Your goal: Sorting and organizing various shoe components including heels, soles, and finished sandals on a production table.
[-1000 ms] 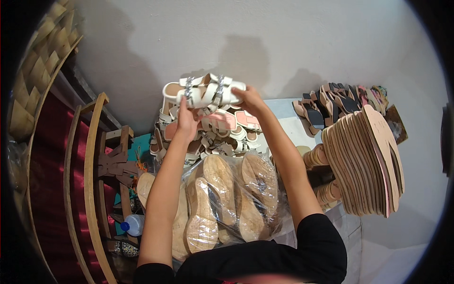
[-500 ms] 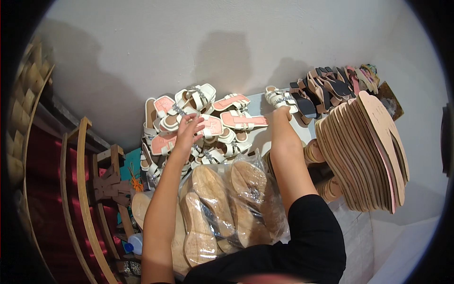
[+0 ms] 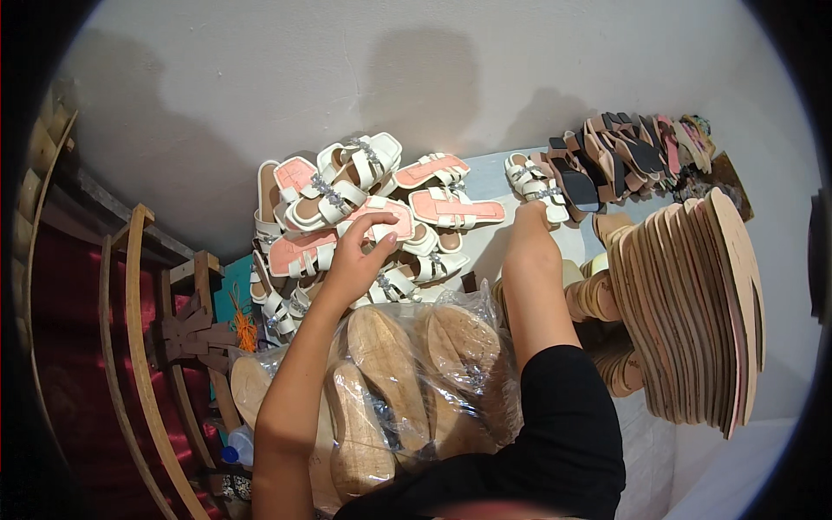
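Over a heap of white sandals (image 3: 299, 251), my left hand (image 3: 357, 260) is open, its thumb and fingers apart and curved. It is nearest a sandal with a pink insole (image 3: 392, 213). On the right, my right hand (image 3: 536, 213) is closed at the near end of a white sandal with silver ornaments on its straps (image 3: 530, 179); most of its fingers are hidden behind the wrist. Two more pink-insoled sandals (image 3: 455, 208) lie between my hands. White sandals with silvery straps (image 3: 360, 165) sit on top of the heap.
Clear plastic holding wooden shoe lasts (image 3: 386, 364) lies between my forearms. A tall row of stacked beige soles (image 3: 685, 303) stands at the right. Dark-soled shoes (image 3: 607, 160) line the back right by the wall. A wooden rack (image 3: 143, 347) is at left.
My left hand has drawn slightly nearer, its fingers more curved. My right hand stays at the white sandal. The whole view has shifted a little.
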